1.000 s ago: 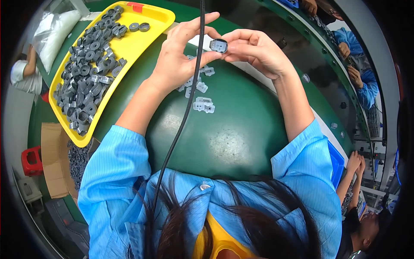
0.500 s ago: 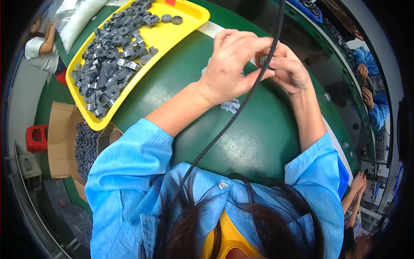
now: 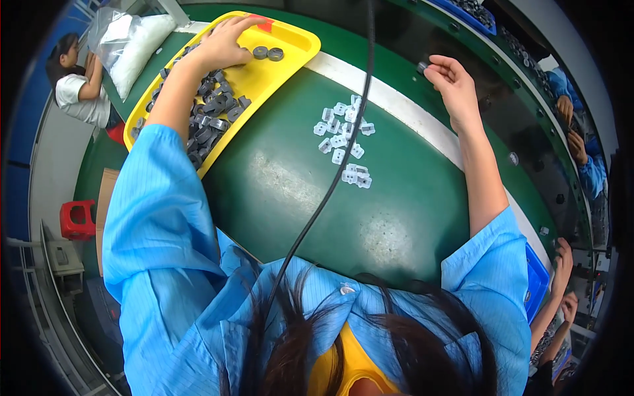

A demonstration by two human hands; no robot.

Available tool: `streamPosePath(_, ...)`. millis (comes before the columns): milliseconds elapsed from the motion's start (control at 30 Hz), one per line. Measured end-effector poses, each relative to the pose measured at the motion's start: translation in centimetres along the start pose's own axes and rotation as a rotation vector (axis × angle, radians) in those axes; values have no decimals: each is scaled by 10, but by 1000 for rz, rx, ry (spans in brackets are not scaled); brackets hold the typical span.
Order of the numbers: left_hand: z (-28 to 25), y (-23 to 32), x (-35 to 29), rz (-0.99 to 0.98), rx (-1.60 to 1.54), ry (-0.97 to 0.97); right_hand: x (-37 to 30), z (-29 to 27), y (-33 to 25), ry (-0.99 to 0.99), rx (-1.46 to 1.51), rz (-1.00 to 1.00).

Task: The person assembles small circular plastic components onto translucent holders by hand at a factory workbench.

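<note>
My left hand (image 3: 226, 45) is over the far part of a yellow tray (image 3: 290, 43), its fingers apart and nothing visible between them. A heap of small grey round plastic parts (image 3: 214, 105) fills much of the tray, partly hidden under my left forearm. Far to the right, my right hand (image 3: 452, 86) is over the dark green belt, thumb and fingers bent together. At its fingertips is one small grey plastic part (image 3: 422, 67). Several translucent white plastic pieces (image 3: 345, 129) lie in a loose cluster on the green table (image 3: 297, 198) between my arms.
A black cord (image 3: 337, 178) hangs across the view. A white strip (image 3: 409, 119) divides the table from the belt (image 3: 396, 59). Clear bags of white material (image 3: 142, 53) lie at the far left. A blue bin (image 3: 536, 280) and co-workers' hands (image 3: 561, 270) are on the right.
My hands have parted from the middle. The left has gone left to the tray; the right has moved out over the belt with the grey part. The white pieces have come into full view.
</note>
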State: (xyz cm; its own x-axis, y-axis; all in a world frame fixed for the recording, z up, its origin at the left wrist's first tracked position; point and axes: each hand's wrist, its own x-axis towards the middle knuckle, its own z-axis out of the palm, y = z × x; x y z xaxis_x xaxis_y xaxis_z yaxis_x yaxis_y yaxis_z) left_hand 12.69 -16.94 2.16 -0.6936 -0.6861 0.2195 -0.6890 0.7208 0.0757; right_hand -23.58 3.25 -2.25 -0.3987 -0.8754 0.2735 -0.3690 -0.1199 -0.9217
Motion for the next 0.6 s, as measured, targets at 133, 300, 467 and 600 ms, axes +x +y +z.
streamPosePath(133,18,-6,-12,90,114,-66,-7,8,-6,-56,33,46)
streamPosePath(300,17,6,-17,104,43,-142,-10,8,-10,-85,38,45)
streamPosePath(467,11,35,-22,-7,13,-83,-16,14,-15,-194,-31,37)
streamPosePath(600,-10,81,-29,-48,-516,-93,-26,28,-17,-304,-169,-96)
